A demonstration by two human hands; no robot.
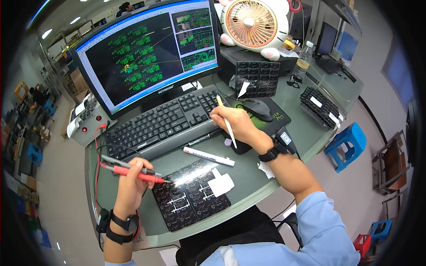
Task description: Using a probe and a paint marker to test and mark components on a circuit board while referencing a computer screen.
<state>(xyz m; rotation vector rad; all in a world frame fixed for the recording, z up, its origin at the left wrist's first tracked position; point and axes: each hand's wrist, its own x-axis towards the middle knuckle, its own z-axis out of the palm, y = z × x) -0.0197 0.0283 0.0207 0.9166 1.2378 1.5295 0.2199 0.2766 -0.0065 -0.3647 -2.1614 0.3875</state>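
A clear plastic bottle (306, 55) stood capped at the back of the desk (330, 82); its lower part looked yellowish, though whether that was liquid I could not tell. The left hand (129, 186) was closed around 2 slender test probes, a glossy red probe (120, 170) and a dark probe (116, 162). The red probe's metal tip was over the upper left edge of a circuit panel (171, 201); contact could not be made out. The right hand (237, 124) pinched a thin, pale stick (230, 132) with a yellowish end, above the edge of the keyboard (164, 122).

The panel lay on the smooth green desktop nearest the person, flat, dark and shiny, split lengthwise into 2 halves with pale slots. An irregular piece of white paper (221, 182) rested on its right half. A round-barrelled white marker (208, 156) lay between panel and keyboard. Farther back, another dark panel (266, 80) stood upright, below a cat-shaped plastic fan (250, 22) with a ribbed round grille.
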